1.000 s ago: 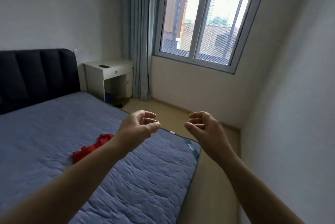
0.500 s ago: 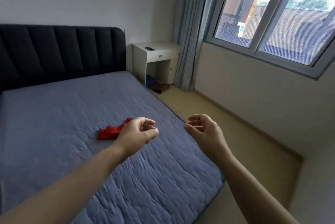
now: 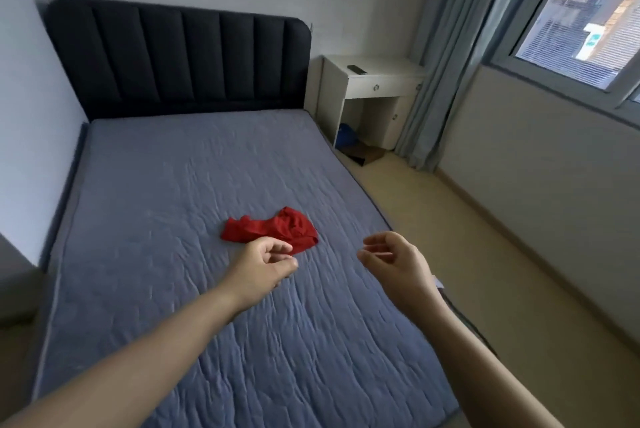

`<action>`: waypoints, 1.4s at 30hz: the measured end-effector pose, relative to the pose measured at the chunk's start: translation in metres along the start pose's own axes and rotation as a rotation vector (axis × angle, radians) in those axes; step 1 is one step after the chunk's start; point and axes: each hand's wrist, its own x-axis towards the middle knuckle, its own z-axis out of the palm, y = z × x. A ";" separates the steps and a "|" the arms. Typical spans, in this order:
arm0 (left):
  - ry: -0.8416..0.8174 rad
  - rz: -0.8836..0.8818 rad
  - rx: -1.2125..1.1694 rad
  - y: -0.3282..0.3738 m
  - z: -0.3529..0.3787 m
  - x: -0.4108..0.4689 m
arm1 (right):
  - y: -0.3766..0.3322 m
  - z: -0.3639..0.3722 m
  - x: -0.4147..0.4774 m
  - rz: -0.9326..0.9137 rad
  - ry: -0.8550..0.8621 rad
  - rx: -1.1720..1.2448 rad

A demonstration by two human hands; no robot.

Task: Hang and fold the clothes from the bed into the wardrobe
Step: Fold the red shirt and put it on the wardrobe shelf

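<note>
Head view looks forward and down over a bed (image 3: 173, 185) covered by a blue-grey quilted sheet, with a dark padded headboard (image 3: 180, 57) standing against the far wall. A crumpled red garment (image 3: 273, 232) lies on the sheet near the middle of the bed, a little toward its right side, bunched and unfolded. Both bare forearms reach in from the bottom of the frame. The left hand (image 3: 263, 268) hangs just in front of the garment, its fingers loosely curled with the thumb close to the fingertips; it grasps nothing, and its knuckles overlap the near edge of the red cloth, so I cannot tell whether they touch it or hover above it. The right hand (image 3: 398, 265) is held beside the garment, apart from it, over the right edge of the bed, palm turned inward and fingers relaxed in a loose curl, also empty. Beyond the bed on the right stands a white nightstand (image 3: 374, 81) with one drawer and a small dark remote (image 3: 356, 69) on top. Something blue (image 3: 346, 136) sits in the space under it. A pale blue-grey curtain (image 3: 440, 64) hangs beside the nightstand, next to a window (image 3: 588, 12) in the right wall. Light tan floor (image 3: 450, 219) runs between the bed and that wall.
</note>
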 end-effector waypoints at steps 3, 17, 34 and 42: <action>0.050 -0.029 0.012 0.000 0.004 0.026 | 0.013 0.002 0.038 -0.006 -0.055 -0.002; 0.450 -0.262 -0.040 -0.095 0.095 0.156 | 0.146 0.035 0.240 -0.100 -0.407 -0.151; 0.513 -0.342 0.205 -0.413 0.112 0.327 | 0.419 0.262 0.357 -0.170 -0.540 -0.416; 0.554 -0.307 0.184 -0.511 0.096 0.391 | 0.473 0.371 0.415 -0.287 -0.519 -0.527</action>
